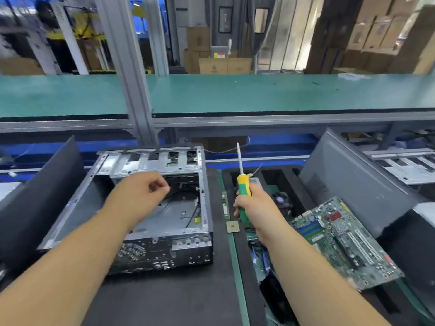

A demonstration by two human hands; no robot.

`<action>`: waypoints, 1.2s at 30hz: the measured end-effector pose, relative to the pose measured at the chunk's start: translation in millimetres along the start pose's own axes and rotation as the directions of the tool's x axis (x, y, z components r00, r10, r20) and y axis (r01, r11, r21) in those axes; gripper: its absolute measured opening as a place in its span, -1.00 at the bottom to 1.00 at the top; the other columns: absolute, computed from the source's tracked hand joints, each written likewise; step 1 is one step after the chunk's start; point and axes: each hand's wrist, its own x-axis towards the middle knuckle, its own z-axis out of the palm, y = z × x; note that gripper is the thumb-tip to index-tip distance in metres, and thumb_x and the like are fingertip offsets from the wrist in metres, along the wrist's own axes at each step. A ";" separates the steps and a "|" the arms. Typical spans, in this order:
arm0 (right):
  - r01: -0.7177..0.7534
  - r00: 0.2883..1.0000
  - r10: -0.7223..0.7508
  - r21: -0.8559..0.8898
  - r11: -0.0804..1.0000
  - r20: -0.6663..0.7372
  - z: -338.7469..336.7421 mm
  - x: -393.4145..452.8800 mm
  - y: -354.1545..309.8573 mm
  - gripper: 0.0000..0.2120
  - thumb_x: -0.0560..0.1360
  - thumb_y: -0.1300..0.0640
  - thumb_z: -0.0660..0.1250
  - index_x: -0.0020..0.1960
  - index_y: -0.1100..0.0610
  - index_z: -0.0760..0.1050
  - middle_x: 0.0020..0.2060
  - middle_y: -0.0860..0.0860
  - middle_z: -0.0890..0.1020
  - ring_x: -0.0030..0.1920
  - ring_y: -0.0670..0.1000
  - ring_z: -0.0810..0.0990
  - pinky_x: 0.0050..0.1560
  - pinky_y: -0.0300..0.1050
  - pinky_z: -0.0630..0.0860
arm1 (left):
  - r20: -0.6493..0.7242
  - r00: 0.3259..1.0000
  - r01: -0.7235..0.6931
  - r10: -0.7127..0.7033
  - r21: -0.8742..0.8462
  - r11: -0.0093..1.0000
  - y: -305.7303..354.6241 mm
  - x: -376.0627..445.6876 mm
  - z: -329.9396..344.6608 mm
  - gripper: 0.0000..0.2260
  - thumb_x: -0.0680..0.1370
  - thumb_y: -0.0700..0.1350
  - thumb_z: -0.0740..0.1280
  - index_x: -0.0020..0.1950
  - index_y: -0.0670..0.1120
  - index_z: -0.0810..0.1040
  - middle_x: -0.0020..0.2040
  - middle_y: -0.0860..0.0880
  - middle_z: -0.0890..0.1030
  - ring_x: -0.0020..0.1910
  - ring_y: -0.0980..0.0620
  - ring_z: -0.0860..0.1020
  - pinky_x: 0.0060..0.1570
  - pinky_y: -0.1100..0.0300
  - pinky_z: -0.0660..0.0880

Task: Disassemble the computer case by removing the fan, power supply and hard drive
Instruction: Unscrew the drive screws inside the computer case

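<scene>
On the dark worktop [164, 300], the motherboard [346, 243] lies at the near right and the opened computer case [150, 208] sits at left. The left hand [141, 196] hovers over the case with fingers curled, holding nothing visible. The right hand [254, 205] grips an upright green-and-yellow screwdriver [242, 184] just beside the case.

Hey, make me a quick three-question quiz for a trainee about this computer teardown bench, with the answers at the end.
1. True or false: the screwdriver points upward.
2. The right hand grips: A) the motherboard B) the screwdriver C) the loose CPU chip
3. Over what does the left hand hover?

Key: 1 true. 2 B. 3 the open computer case.
</scene>
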 end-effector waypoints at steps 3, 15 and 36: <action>0.003 0.999 0.004 -0.193 0.981 0.041 29.2 1.2 -5.8 -0.85 0.44 0.28 0.33 -0.15 0.10 0.39 -0.31 0.06 0.49 -0.47 -0.07 0.49 -0.35 -0.17 0.39 | -0.025 0.994 0.108 -0.108 0.007 0.994 -50.7 -6.1 -25.7 -0.90 0.50 -0.06 0.41 -0.20 0.12 0.58 -0.23 0.16 0.59 -0.25 0.19 0.51 -0.27 0.23 0.40; -0.034 0.999 0.052 -0.723 0.690 0.003 156.6 -19.7 -23.8 -0.90 0.47 0.17 0.31 -0.13 0.22 0.50 -0.28 0.20 0.65 -0.19 0.19 0.70 -0.17 -0.01 0.58 | 0.202 0.979 0.000 -0.015 0.073 0.997 -169.5 -52.4 -52.0 -0.90 0.54 0.09 0.34 -0.17 0.17 0.55 -0.17 0.15 0.54 -0.18 0.21 0.51 -0.13 0.18 0.46; -0.111 0.987 -0.014 -0.744 0.659 -0.159 149.1 -71.9 0.7 -0.87 0.47 0.09 0.35 -0.21 0.13 0.50 -0.25 0.13 0.65 -0.18 0.18 0.66 -0.17 0.00 0.59 | 0.094 0.994 -0.038 0.050 -0.120 0.992 -178.5 -79.2 -51.2 -0.62 0.45 0.23 0.39 -0.43 0.02 0.45 -0.39 0.04 0.46 -0.36 0.12 0.45 -0.32 0.17 0.41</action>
